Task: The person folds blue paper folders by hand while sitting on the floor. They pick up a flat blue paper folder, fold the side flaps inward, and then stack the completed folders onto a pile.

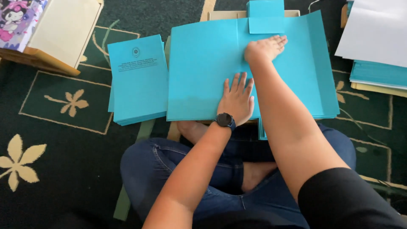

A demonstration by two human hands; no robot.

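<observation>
A large turquoise paper folder sheet lies unfolded in front of my crossed legs, on top of more sheets of the same colour. My left hand, with a dark watch on its wrist, presses flat on the sheet's near middle, fingers spread. My right hand lies flat farther up, along the centre fold, fingers pointing right. A small turquoise flap sticks up at the sheet's far edge. Neither hand grips anything.
A stack of folded turquoise folders with printing on top sits to the left. A yellowish box stands at the far left, white paper over more turquoise sheets at the right. Dark green patterned carpet lies underneath.
</observation>
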